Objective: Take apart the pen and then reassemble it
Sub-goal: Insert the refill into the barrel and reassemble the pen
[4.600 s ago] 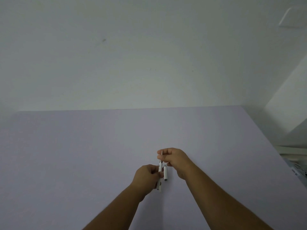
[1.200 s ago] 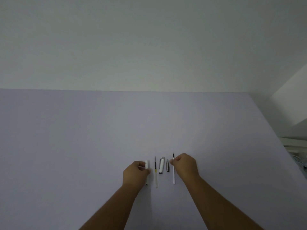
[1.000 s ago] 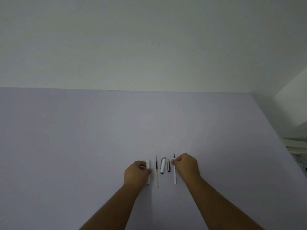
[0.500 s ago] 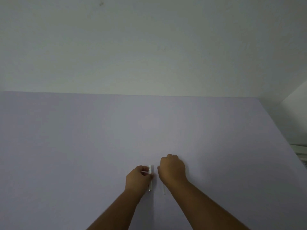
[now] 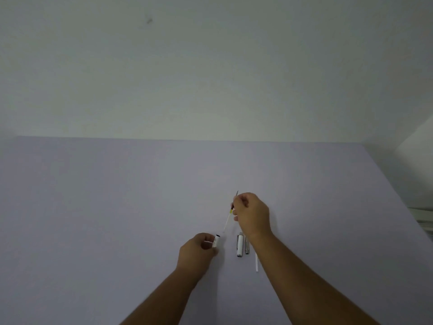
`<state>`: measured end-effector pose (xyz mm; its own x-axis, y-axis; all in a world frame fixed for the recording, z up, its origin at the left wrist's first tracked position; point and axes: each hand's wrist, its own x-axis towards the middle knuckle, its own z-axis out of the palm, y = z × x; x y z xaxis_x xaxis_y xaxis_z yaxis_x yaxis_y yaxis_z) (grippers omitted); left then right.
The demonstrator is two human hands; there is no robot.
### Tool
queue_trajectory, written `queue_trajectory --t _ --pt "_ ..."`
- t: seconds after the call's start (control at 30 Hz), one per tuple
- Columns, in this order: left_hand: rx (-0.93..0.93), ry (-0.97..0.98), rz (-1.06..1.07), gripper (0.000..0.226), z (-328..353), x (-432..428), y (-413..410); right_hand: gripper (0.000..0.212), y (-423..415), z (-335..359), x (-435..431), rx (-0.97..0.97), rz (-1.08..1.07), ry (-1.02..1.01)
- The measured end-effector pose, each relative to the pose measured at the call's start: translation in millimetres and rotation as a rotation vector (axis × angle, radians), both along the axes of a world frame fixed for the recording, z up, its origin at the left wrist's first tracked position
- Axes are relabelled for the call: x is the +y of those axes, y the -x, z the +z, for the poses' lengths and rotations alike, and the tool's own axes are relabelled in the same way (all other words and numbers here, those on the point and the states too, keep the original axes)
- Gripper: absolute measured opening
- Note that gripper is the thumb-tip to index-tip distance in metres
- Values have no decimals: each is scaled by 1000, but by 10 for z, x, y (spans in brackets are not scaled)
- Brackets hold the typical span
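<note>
The pen lies in pieces on a lilac table. My left hand grips the white barrel, its dark open end pointing up and away. My right hand pinches the thin refill above the table, its dark tip pointing away and its pale tail slanting down toward the barrel's mouth, a small gap between them. On the table under my right wrist lie the white cap, a small grey metal piece and a thin white tube, side by side.
A pale wall rises behind the table's far edge. The table's right edge runs diagonally at the right, with a white ledge beyond it.
My right hand crossed to the middle, picked the refill off the table and lifted it away from me. My left hand raised the barrel's open end. The camera tilted slightly.
</note>
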<state>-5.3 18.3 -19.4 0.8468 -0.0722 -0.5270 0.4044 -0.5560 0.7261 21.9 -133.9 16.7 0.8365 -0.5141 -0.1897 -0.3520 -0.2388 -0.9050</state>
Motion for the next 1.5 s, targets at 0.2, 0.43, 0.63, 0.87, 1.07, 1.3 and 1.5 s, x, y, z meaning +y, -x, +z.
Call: queue_trajectory --t 0.2,0.43,0.63,0.87,1.07,1.3,1.5 --pt "-70 45 -14 19 144 -56 6 17 37 65 -23 -69 -2 -90" --pt "-82 59 -8 22 168 -87 92 16 177 74 -64 -80 38 -98" --pt "-87 95 6 20 210 -141 131 14 322 -16 -78 58 208 24" --pt "-91 103 1 18 226 -160 173 12 425 -11 -210 105 260 -45" --pt "-63 139 29 18 193 -136 196 23 421 -184 -390 485 288 439" --pt "-27 112 28 21 175 -117 250 16 462 -385 -275 623 334 584" --pt "-23 101 31 20 188 -119 254 18 466 -364 -218 684 302 565"
